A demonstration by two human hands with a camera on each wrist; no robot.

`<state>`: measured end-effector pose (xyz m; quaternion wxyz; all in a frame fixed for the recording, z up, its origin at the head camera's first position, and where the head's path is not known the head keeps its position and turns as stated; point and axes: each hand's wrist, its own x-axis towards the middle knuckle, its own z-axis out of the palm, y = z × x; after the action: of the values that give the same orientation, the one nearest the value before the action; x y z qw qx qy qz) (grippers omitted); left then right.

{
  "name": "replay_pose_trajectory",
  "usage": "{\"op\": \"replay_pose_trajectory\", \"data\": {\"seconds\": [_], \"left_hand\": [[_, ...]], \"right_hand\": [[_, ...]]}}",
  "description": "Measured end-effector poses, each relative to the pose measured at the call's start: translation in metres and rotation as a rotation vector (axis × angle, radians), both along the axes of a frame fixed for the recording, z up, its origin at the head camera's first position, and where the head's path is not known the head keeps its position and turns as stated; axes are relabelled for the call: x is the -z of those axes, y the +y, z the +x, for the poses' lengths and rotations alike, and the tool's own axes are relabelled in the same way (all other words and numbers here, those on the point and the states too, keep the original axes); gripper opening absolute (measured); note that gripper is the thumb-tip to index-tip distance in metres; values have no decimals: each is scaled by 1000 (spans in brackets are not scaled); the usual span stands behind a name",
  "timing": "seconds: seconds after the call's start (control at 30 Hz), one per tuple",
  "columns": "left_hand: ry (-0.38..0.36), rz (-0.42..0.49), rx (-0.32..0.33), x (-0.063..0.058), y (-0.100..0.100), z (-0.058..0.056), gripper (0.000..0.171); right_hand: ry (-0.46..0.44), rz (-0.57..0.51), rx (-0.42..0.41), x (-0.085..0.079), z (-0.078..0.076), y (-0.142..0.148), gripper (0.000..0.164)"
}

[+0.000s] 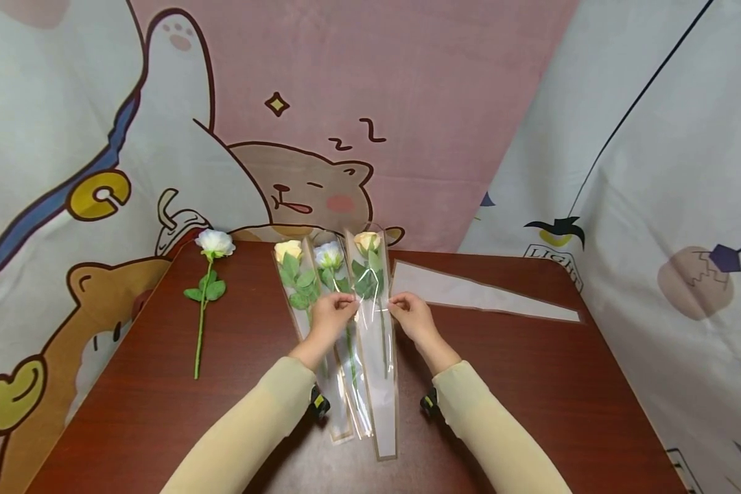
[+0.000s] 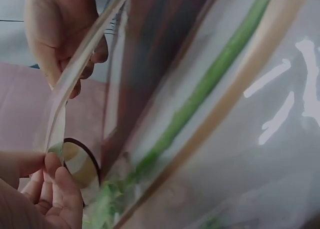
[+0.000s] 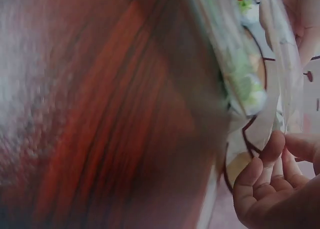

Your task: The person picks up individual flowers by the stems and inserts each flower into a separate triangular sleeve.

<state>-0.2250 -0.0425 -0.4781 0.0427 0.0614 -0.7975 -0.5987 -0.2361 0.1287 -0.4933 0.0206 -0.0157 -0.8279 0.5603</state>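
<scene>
A clear tapered flower sleeve (image 1: pixel 385 429) with a tan border holds a pale yellow rose (image 1: pixel 368 241) with green leaves. At its left edge my left hand (image 1: pixel 328 319) pinches the film between thumb and fingers. My right hand (image 1: pixel 416 321) pinches the opposite edge at about the same height. The left wrist view shows the film's border running up from the left fingertips (image 2: pixel 52 161), with a green stem (image 2: pixel 215 74) behind the plastic. In the right wrist view, thumb and index finger (image 3: pixel 274 146) meet on the film.
Left of the held sleeve lie two more sleeves, with a white-blue rose (image 1: pixel 328 255) and a yellow rose (image 1: pixel 288 250). A loose white rose (image 1: pixel 215 243) lies farther left. Another flat sleeve (image 1: pixel 481 291) lies at the right on the brown table (image 1: pixel 512 391). A printed cloth (image 1: pixel 407 103) hangs behind.
</scene>
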Motion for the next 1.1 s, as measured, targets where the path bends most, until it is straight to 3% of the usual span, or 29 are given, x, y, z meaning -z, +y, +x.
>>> {"op": "replay_pose_trajectory", "data": {"seconds": [0.3,0.5,0.8,1.1], "left_hand": [[-17,-156,-9,20,-1,-7,12],[-58,-197,10,30,-5,-9,11],[-109,-212,-12,28,-9,-16,12],[-151,-206,-25,29,-11,-18,14]], "right_hand": [[-75,258,-68,16,-15,-2,7],[-45,456,-107,18,-18,-2,8],[-42,523,-125,18,-26,-4,12],[-47,523,-118,22,-29,-5,14]]}}
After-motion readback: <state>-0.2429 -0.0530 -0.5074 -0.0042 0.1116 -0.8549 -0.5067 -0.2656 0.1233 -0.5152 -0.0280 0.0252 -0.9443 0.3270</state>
